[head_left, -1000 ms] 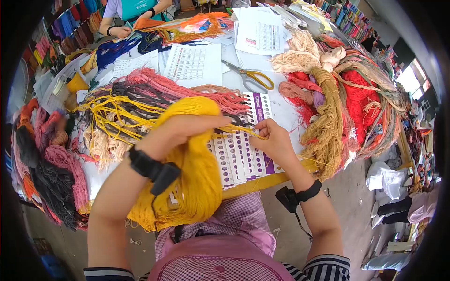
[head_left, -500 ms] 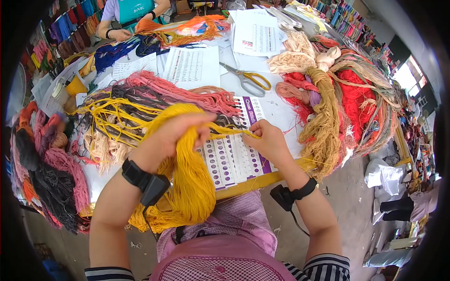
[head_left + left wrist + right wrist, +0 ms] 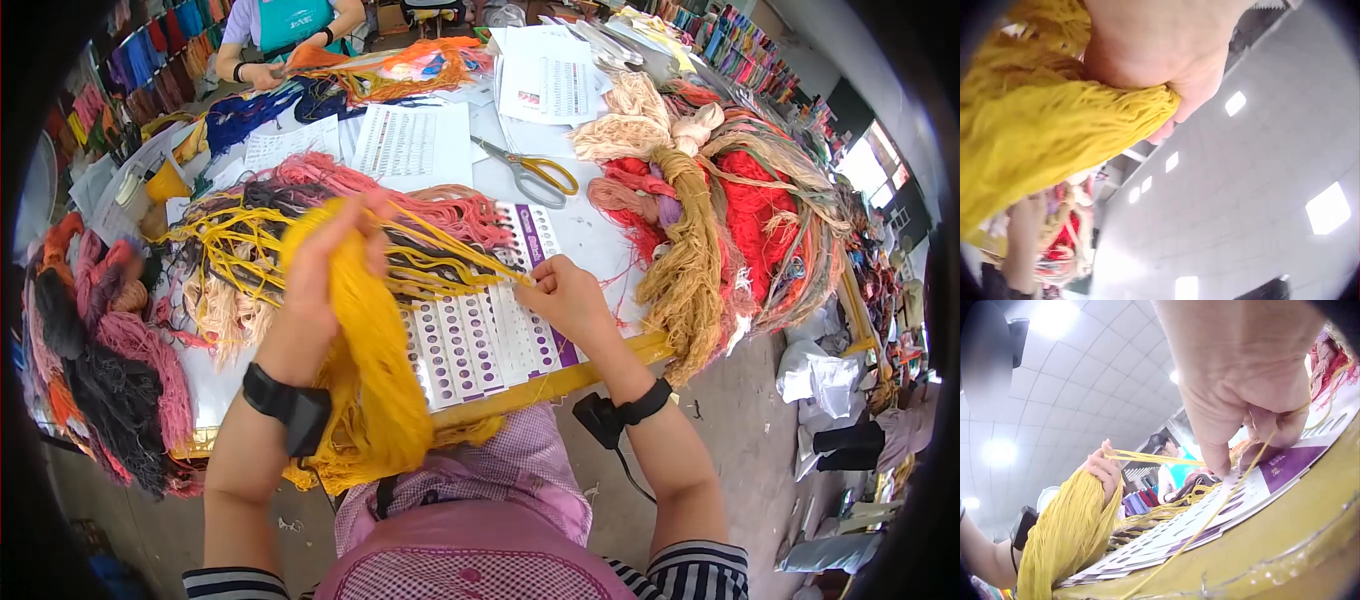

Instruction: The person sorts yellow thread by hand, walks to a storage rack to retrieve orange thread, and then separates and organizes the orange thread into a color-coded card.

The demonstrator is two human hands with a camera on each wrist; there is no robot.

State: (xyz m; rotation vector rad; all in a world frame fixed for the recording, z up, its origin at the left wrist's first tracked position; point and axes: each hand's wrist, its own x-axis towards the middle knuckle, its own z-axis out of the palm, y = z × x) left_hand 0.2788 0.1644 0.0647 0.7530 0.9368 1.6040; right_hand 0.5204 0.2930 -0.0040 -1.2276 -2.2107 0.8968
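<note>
A thick yellow skein (image 3: 375, 350) hangs from my left hand (image 3: 325, 265), whose thumb and fingers curl round its top; the left wrist view shows the yarn (image 3: 1066, 125) bunched under that hand (image 3: 1160, 50). Several yellow strands (image 3: 450, 240) stretch from it to my right hand (image 3: 568, 300), which pinches their ends over the punched cards. In the right wrist view the right hand (image 3: 1241, 387) is above the purple-and-white card (image 3: 1285, 469), with one loose strand (image 3: 1210, 522) trailing down. Yellow, black and pink threads (image 3: 270, 225) lie behind the left hand.
Scissors (image 3: 530, 170) with yellow handles lie beyond the cards, near printed sheets (image 3: 410, 140). Red, tan and cream skeins (image 3: 690, 260) cover the right side. Dark and pink skeins (image 3: 120, 350) hang at the left edge. Another person's arms (image 3: 330, 30) are across the table.
My left hand has moved left and up with the yellow skein, and the strands between the hands have lengthened and spread. The right hand has shifted slightly left, still pinching.
</note>
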